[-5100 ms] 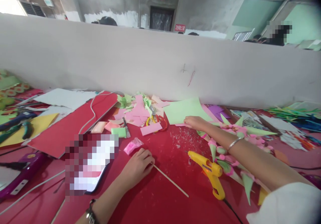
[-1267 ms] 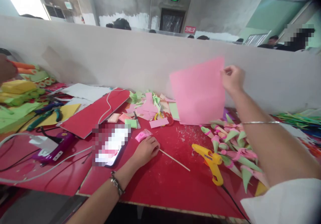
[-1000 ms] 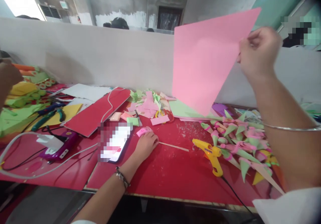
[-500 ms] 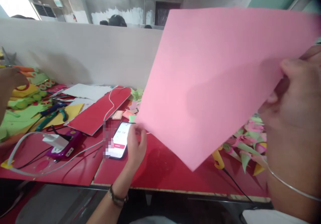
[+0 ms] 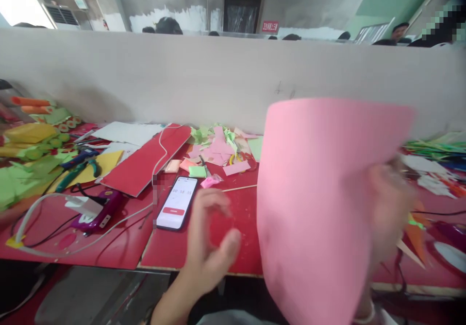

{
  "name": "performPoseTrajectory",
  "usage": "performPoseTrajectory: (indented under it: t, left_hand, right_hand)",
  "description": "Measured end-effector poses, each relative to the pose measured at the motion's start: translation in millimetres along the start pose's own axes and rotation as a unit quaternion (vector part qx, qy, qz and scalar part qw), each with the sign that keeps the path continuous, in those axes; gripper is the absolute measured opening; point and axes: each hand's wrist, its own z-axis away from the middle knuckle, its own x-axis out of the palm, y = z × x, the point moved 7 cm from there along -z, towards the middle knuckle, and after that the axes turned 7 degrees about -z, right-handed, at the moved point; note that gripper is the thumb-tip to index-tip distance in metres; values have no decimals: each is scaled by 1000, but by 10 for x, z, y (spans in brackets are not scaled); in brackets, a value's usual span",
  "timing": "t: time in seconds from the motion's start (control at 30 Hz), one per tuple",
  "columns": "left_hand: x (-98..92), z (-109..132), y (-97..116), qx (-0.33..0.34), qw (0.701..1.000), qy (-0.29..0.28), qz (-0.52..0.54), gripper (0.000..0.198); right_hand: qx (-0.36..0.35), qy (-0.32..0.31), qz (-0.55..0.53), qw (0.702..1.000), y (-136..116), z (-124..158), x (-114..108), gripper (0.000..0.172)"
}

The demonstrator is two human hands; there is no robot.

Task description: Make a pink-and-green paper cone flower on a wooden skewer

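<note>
A large sheet of pink paper (image 5: 316, 203) hangs in the air over the right part of the table, bending into a curve. My right hand (image 5: 391, 208) grips its right edge; the hand is blurred and partly behind the sheet. To the left of the paper, and apart from it, my left hand (image 5: 211, 242) is raised with thumb and fingers curved apart, holding nothing. Beside that hand a phone (image 5: 177, 203) lies on the red tabletop, its screen lit with a timer.
Pink and green paper scraps (image 5: 218, 145) lie against the low white partition (image 5: 163, 77). Leftward are a red board (image 5: 145, 162), green-handled pliers (image 5: 78, 173) and a purple power strip (image 5: 100, 213) with cables. Green strips (image 5: 437, 145) lie at the right.
The pink sheet has come down and curled from nearly flat, with my right hand moving down and left. My left hand has left the sheet's corner and opened. The other person's hand at far left is gone.
</note>
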Motion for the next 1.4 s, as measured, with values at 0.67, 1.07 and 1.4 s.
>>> performPoseTrajectory:
  t: [0.67,1.07,1.4]
  left_hand:
    - [295,43,-281,-83,984,-116,106,20]
    - [183,-12,-247,-34,995,-93,-8,17]
    - [-200,297,-812,-256,961,14,101,17]
  right_hand:
    - [109,-270,-192,937,626,605,747,17]
    - [104,-302,6,948,704,542,644,6]
    - [-19,-208,282,936,176,-450,-158,20]
